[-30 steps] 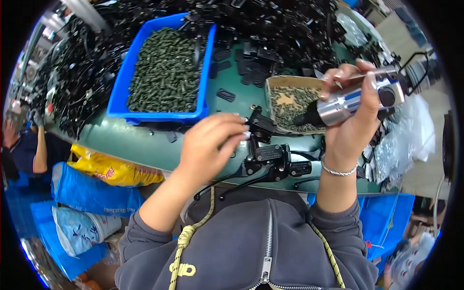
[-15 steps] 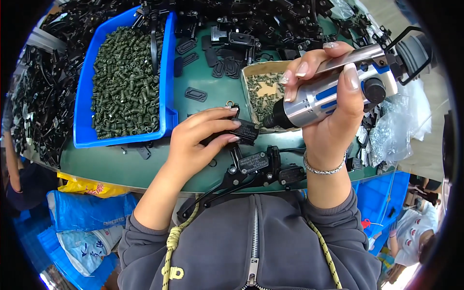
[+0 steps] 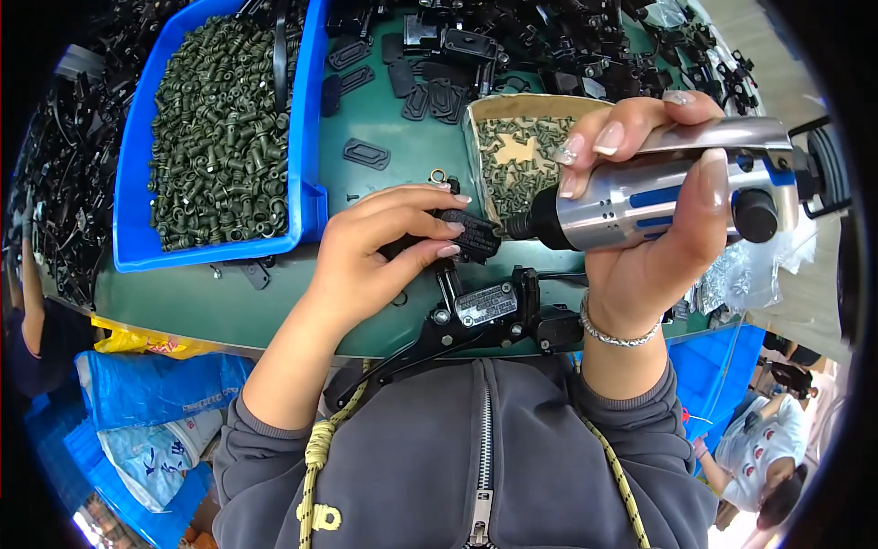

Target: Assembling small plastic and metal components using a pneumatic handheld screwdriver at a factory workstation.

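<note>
My left hand [image 3: 375,247] pinches a small black brake master cylinder with a rectangular lid [image 3: 477,238] between thumb and fingers, just above the table. Wrapped around a silver and blue power screwdriver [image 3: 617,212] is my right hand [image 3: 654,252]. The driver lies nearly level, its black nose pointing left at the lid's right end; whether the bit touches a screw is too small to tell. Nearer me lies another black cylinder with a brake lever and a marked lid [image 3: 487,305]. A brass ring [image 3: 438,175] shows just beyond my left fingers.
A blue bin [image 3: 308,220] of dark green fittings stands at the left. Beyond the driver is a cardboard box [image 3: 475,146] of small screws. Flat black gaskets [image 3: 366,154] lie on the green table [image 3: 366,110]. Black parts heap along the back. Another person [image 3: 764,448] is at the far right.
The driver and my right hand have shifted right and become more level. My left hand keeps its grip on the brake master cylinder. The whole view has shifted slightly.
</note>
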A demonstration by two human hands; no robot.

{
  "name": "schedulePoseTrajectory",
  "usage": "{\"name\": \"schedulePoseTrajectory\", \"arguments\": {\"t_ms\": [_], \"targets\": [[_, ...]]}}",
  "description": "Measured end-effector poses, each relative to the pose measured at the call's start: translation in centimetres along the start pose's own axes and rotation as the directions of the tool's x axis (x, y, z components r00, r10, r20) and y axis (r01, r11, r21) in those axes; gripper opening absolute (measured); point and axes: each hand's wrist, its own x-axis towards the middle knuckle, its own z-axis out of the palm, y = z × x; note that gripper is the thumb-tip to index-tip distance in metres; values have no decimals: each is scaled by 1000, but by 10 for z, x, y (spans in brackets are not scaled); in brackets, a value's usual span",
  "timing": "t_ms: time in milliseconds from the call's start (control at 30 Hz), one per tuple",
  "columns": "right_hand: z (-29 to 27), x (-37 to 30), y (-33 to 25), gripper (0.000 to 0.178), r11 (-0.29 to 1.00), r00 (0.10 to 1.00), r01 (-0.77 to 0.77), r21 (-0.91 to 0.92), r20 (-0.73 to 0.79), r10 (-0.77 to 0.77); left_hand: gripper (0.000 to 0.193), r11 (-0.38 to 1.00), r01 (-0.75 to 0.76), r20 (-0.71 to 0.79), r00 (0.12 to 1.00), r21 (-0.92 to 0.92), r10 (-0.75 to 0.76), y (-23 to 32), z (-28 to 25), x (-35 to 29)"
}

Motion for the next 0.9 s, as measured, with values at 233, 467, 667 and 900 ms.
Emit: {"name": "schedulePoseTrajectory", "arguments": {"t_ms": [233, 467, 667, 900], "targets": [[4, -1, 2, 46, 996, 990, 88, -5, 107, -87, 15, 999, -9, 8, 1000, 31, 9, 1, -3, 4], [-18, 24, 5, 54, 982, 796, 154, 109, 576, -189, 16, 1000, -21, -8, 1000, 4, 21, 1, -2, 2], [-13, 18, 2, 54, 983, 829, 146, 113, 527, -184, 17, 999, -38, -15, 999, -1, 38, -5, 0, 0], [0, -1, -1, 50, 986, 915, 168, 16, 369, -162, 16, 996, -80, -79, 993, 33, 82, -7, 2, -2]]}}
